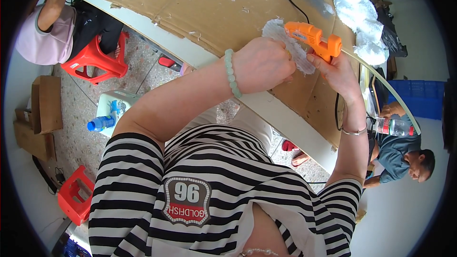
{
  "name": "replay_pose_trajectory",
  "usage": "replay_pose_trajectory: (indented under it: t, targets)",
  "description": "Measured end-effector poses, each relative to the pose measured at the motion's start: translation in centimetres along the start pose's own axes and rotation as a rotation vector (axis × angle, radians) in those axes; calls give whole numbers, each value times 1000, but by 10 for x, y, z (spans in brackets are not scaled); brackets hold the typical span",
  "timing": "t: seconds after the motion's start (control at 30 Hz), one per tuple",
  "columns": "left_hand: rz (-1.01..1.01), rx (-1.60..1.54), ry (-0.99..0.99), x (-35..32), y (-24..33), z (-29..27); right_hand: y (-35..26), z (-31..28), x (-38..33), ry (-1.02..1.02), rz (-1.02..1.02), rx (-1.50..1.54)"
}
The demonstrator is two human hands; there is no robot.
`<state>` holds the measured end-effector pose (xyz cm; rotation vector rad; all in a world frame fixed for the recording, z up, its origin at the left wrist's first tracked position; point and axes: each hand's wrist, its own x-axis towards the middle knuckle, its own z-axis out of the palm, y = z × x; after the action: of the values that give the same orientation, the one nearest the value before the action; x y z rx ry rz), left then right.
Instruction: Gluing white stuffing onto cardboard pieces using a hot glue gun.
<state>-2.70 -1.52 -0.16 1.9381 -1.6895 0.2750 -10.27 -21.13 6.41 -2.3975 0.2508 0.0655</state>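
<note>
My left hand [266, 64], with a pale green bead bracelet at its wrist, is closed over the near side of a white crinkled gauzy piece [301, 57]. Its fingertips are mostly hidden from me. In my right hand [341, 77] is an orange hot glue gun [307, 34], gripped by the handle, with its front end over the white piece. A long pale glue stick [396, 89] curves out behind the gun. Both hands are above the cardboard-covered table [190, 7], close to its near edge.
White fluffy heaps [359, 19] lie along the table's far side. A dark cord [299, 8] runs by the glue gun. One person sits on a red stool [97, 59] at left; another person [404, 162] is at right near a plastic bottle [394, 127]. Cardboard boxes [40, 114] stand at left.
</note>
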Motion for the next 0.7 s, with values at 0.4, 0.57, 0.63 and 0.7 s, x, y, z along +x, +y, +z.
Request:
replay_pose_trajectory:
  t: [0.4, 0.57, 0.63, 0.7]
  targets:
    - [39, 68, -15, -1, 1, 5, -4, 2, 4, 1, -10, -53]
    - [55, 163, -53, -1, 5, 3, -3, 1, 3, -8, -46, -99]
    - [57, 170, -51, -1, 5, 4, -5, 1, 2, -22, -39, -120]
    - [60, 176, -48, -1, 5, 4, -6, 1, 2, -35, -33, -141]
